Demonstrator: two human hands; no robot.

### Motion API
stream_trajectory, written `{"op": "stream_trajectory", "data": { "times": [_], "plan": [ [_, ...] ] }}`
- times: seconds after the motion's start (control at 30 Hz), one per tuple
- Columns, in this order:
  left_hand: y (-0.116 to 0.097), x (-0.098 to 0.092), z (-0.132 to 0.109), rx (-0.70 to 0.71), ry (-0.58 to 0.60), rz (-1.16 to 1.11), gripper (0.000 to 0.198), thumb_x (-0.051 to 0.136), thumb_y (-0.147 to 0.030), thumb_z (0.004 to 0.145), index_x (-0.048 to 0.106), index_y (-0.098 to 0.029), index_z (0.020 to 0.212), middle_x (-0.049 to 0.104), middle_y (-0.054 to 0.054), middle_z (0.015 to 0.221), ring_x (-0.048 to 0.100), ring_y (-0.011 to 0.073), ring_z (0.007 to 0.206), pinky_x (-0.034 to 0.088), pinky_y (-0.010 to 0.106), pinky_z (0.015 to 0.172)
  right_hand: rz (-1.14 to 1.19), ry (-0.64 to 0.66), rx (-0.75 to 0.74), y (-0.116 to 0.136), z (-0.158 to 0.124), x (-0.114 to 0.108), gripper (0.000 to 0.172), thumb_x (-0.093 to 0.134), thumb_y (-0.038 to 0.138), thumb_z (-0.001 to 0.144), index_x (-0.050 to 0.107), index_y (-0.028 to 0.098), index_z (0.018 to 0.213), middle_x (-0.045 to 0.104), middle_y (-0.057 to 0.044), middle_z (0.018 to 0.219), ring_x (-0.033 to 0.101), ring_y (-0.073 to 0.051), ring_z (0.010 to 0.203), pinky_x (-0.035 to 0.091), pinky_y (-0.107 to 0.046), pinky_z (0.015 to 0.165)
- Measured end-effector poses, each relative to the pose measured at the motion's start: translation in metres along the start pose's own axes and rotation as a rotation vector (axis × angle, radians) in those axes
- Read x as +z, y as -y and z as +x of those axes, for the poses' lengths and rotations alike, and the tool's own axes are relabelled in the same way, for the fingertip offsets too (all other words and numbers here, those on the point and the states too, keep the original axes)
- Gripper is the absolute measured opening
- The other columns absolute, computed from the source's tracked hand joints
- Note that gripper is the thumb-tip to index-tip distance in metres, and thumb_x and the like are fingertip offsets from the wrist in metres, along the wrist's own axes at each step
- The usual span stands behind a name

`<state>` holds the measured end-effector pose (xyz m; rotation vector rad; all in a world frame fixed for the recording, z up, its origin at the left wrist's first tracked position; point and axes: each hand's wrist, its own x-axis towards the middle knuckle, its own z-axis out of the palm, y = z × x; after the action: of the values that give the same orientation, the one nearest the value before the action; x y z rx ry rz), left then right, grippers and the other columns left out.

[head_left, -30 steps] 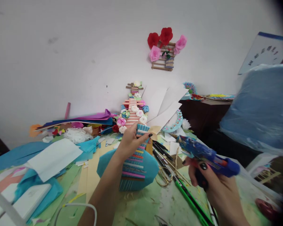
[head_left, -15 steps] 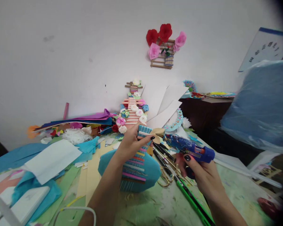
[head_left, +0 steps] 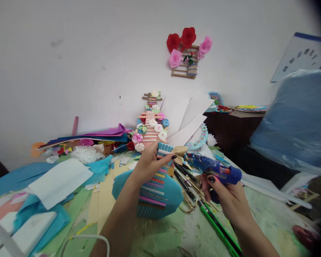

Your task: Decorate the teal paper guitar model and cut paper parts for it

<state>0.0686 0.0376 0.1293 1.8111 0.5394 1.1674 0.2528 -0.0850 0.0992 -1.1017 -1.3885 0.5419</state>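
Note:
My left hand (head_left: 149, 162) is closed around the neck of a blue paper lute-shaped craft (head_left: 173, 192), whose front carries rows of coloured strips. Beige paper leaves (head_left: 179, 151) stick out at the right of the neck. In my right hand (head_left: 227, 196) is a blue glue gun (head_left: 214, 167), its fingers wrapped round the handle. The gun's nozzle points left at the leaves; whether it touches them I cannot tell. A clear glue stick (head_left: 278, 191) trails from its back end.
Black pens (head_left: 186, 171), gold-handled scissors (head_left: 188, 201) and a green utility knife (head_left: 219, 228) lie on the table. A pink lute-shaped craft with paper flowers (head_left: 151, 130) leans at the wall. Paper sheets (head_left: 59, 180) cover the left side, near a white cable (head_left: 89, 236).
The glue gun and my right hand have shifted slightly left, and the trailing glue stick has swung a little. My left hand keeps its hold on the craft.

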Motion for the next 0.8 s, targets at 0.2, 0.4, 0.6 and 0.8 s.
{"op": "stream_trajectory", "data": {
  "times": [0.2, 0.4, 0.6, 0.8],
  "plan": [
    [-0.0005, -0.0012, -0.0007, 0.013, -0.002, 0.028, 0.022, 0.066, -0.036, 0.076, 0.053, -0.020, 0.084, 0.065, -0.001, 0.071, 0.064, 0.0145, 0.061, 0.048, 0.022, 0.051, -0.059, 0.005, -0.014, 0.0003, 0.0014, 0.0003, 0.040, 0.048, 0.043, 0.089, 0.058, 0.017, 0.061, 0.054, -0.001, 0.045, 0.049, -0.012, 0.045, 0.038, -0.024, 0.046],
    [-0.0003, -0.0014, -0.0005, 0.020, 0.012, 0.017, 0.022, 0.066, -0.035, 0.077, 0.053, -0.020, 0.085, 0.065, -0.001, 0.071, 0.065, 0.0146, 0.063, 0.049, 0.022, 0.053, -0.082, 0.002, -0.032, 0.0008, 0.0013, 0.0006, 0.042, 0.047, 0.042, 0.091, 0.057, 0.016, 0.059, 0.054, -0.001, 0.045, 0.049, -0.011, 0.044, 0.036, -0.024, 0.046],
    [-0.0008, -0.0013, 0.0001, 0.021, 0.008, 0.042, 0.023, 0.065, -0.035, 0.077, 0.051, -0.018, 0.085, 0.062, -0.002, 0.070, 0.064, 0.0138, 0.062, 0.048, 0.020, 0.050, -0.026, -0.019, -0.022, -0.0020, 0.0005, -0.0001, 0.039, 0.048, 0.043, 0.090, 0.057, 0.016, 0.063, 0.052, 0.001, 0.044, 0.048, -0.010, 0.042, 0.036, -0.022, 0.045],
    [-0.0020, -0.0007, -0.0001, -0.008, 0.019, -0.016, 0.025, 0.066, -0.035, 0.077, 0.051, -0.017, 0.087, 0.063, -0.001, 0.071, 0.067, 0.0160, 0.063, 0.050, 0.022, 0.051, -0.031, -0.030, 0.004, -0.0046, -0.0015, -0.0031, 0.038, 0.050, 0.044, 0.089, 0.058, 0.016, 0.065, 0.052, 0.001, 0.045, 0.047, -0.009, 0.042, 0.034, -0.021, 0.044]
  ]
}}
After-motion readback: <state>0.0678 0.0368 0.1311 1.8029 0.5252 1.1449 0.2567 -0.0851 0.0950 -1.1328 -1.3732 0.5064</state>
